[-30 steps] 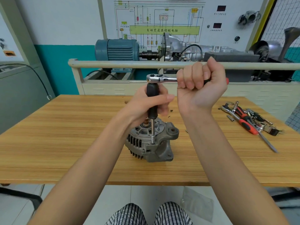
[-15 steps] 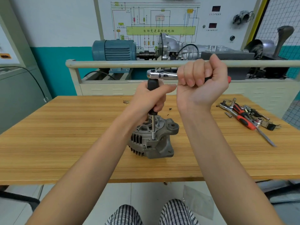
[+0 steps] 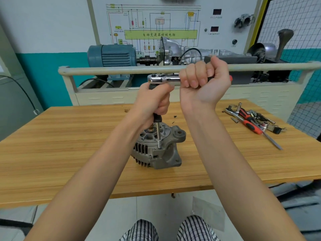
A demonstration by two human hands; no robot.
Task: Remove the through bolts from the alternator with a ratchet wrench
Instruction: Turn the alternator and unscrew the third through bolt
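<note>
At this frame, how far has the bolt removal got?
Done: nothing confirmed; no removed bolt is identifiable on the wooden table. In hand: the left hand grips the black-handled extension, socket seated on the grey alternator; the right hand grips the chrome ratchet wrench. Left: extracting this bolt and any others, count unclear.

Automotive training workshop.
A wiring-diagram board (image 3: 160,30), motor-driven gearbox rig (image 3: 173,51) and hand tools (image 3: 251,120) surround a wooden desk (image 3: 69,145).

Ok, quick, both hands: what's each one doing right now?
Left hand: grips the black extension handle under the ratchet head.
Right hand: grips the ratchet wrench handle.
</note>
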